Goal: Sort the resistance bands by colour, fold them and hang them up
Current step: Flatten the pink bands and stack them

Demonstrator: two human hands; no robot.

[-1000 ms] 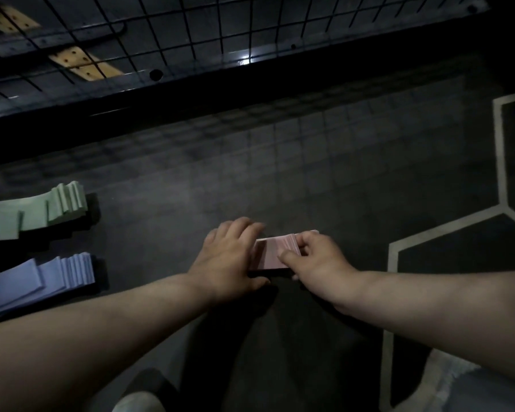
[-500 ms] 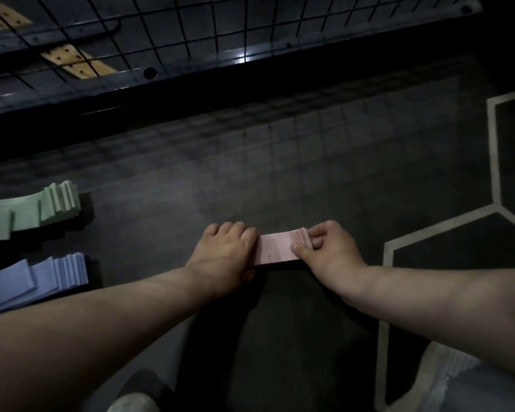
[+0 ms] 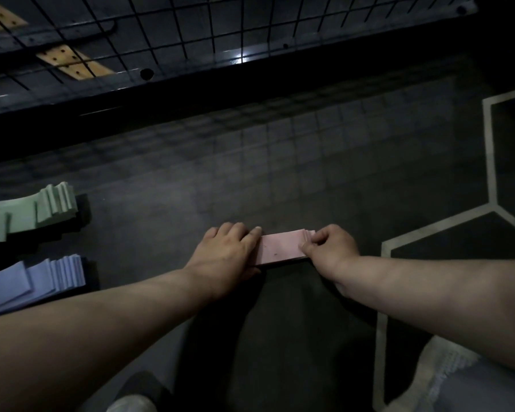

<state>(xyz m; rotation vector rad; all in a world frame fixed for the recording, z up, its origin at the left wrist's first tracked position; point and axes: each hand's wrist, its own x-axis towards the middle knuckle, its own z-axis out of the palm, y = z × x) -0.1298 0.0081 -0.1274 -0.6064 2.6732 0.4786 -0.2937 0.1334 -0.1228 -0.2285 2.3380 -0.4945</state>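
A flat stack of pink resistance bands (image 3: pixel 281 247) lies on the dark floor in the middle of the head view. My left hand (image 3: pixel 225 257) lies palm down over its left end, fingers flat on it. My right hand (image 3: pixel 329 246) pinches the stack's right end between thumb and curled fingers. At the far left lie a fanned pile of green bands (image 3: pixel 27 214) and, nearer me, a fanned pile of blue bands (image 3: pixel 33 279).
A black wire-grid rack (image 3: pixel 191 34) on a dark frame runs across the far side. Pale hexagon lines (image 3: pixel 488 162) mark the floor at the right. A shoe tip (image 3: pixel 131 404) and a grey garment (image 3: pixel 458 382) show at the bottom edge.
The pink stack is now longer between my hands: my left hand has slid left along it, and my right hand has drawn its end to the right.
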